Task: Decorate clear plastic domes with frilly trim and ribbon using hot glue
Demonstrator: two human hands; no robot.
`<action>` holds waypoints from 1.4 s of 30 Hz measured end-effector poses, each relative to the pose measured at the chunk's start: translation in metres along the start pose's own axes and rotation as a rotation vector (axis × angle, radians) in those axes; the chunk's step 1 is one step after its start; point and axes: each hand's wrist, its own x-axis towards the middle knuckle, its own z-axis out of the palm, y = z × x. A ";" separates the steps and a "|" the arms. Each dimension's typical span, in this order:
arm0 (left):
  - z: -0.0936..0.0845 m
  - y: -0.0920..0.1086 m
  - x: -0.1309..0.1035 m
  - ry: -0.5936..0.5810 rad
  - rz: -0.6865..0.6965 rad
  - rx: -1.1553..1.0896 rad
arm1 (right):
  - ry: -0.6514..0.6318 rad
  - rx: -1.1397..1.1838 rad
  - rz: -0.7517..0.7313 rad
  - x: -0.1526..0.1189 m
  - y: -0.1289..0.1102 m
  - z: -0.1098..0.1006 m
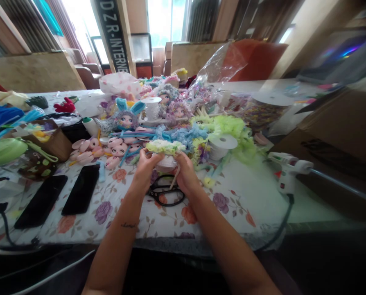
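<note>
Pinched at either end by the left grip (146, 164) and right grip (185, 171), a frilly yellow-green and white trim (165, 146) runs its long axis crosswise between them. Well left of both, a brown container (59, 141) holds yellow and white pieces. The forearms converge forward over the surface (178, 225).

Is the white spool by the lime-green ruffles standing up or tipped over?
The white spool stands upright: its round, holed end faces up, with its body showing below.
</note>
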 end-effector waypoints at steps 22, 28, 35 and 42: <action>-0.003 -0.008 -0.001 -0.072 0.121 -0.060 | 0.016 -0.260 -0.145 -0.004 0.001 0.003; -0.004 -0.009 0.000 -0.067 0.068 -0.072 | 0.030 -0.264 -0.141 -0.004 0.003 0.002; -0.018 0.003 0.006 -0.152 -0.091 -0.039 | 0.039 -0.320 -0.102 -0.006 0.000 0.001; -0.030 0.007 0.009 -0.203 -0.179 -0.065 | 0.052 -0.470 -0.079 -0.005 -0.003 0.004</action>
